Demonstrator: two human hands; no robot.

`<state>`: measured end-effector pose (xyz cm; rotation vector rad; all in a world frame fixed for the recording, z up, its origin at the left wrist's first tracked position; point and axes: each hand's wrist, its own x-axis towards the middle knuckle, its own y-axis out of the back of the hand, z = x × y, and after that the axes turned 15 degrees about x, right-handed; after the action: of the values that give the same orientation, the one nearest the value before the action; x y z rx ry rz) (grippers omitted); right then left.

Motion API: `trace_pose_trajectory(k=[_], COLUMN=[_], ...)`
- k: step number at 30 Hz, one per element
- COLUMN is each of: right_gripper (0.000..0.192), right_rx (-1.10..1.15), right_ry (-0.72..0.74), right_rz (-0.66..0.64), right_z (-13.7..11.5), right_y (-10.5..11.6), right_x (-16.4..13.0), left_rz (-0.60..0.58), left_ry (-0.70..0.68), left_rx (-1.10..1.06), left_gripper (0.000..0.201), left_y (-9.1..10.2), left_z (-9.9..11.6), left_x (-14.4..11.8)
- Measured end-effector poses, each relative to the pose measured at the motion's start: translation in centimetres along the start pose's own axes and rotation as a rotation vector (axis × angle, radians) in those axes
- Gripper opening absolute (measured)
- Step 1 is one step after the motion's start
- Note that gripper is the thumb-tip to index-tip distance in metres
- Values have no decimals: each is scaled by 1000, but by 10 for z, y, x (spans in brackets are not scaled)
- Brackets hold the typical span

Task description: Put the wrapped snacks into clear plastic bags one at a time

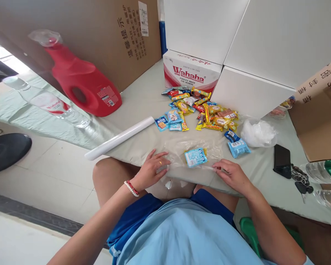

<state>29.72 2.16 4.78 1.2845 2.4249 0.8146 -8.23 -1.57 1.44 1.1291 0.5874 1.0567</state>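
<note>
1. Nearest the lens: light-blue shirt [182, 235] and blue shorts [135, 221], with both forearms reaching out from them to the table edge [264, 176].
2. Left hand [151, 170]: fingers spread and lying flat on the left edge of a clear plastic bag [195, 147]. Ring on one finger, bead bracelet [131, 187] at the wrist.
3. Far left of that hand: a red detergent jug [82, 81] and a clear water bottle [48, 103], both lying on their sides. A white paper roll [120, 137] lies diagonally just up-left of the hand.
4. Between the hands: a blue snack packet [195, 157] rests on or inside the clear bag; cannot tell which.
5. Beyond the bag: a loose snack pile [201, 110], well apart from both hands, in front of a Wahaha carton [191, 71].
6. Right hand [231, 175]: fingers loosely extended, palm down, pressing the bag's right edge.
7. Right of that hand: two blue packets [237, 145], crumpled white plastic [259, 133], a black phone [281, 160], keys [300, 180] and a brown cardboard box [320, 121].
</note>
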Motion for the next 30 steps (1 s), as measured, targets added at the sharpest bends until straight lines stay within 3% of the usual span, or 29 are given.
trace_pose_trajectory(k=[6,11,15,17,18,19,21,22,24,26,30], right_gripper=[26,22,19,19,19,19,20,21,23,26,41], right_rx=[157,60,-147,-205,-229,-253,-304,-334,-408,-489,-506], right_ry=[-155,-281,-353,-367,-373,-380,-394,-400,-385,-326,-144], right_rz=[64,45,11,-8,-16,-21,-35,-45,-65,-46,15], right_z=[9,29,33,31,29,27,23,20,14,7,-3], right_y=[24,21,12,9,8,9,11,14,20,25,23], right_x=[39,76,81,79,79,79,81,84,90,100,129], left_rz=[139,196,573,762,815,781,526,385,194,79,4], left_ry=[258,416,578,545,460,320,39,-33,-15,39,78], left_rx=[-95,26,263,385,410,399,333,313,315,353,413], left_gripper=[25,20,22,22,22,25,33,38,42,41,37], left_y=[-2,-14,-2,6,9,9,4,-1,-13,-24,-35], left_z=[-10,-16,10,36,51,66,91,100,108,108,101], left_x=[35,35,12,-1,-4,-5,5,15,42,67,89])
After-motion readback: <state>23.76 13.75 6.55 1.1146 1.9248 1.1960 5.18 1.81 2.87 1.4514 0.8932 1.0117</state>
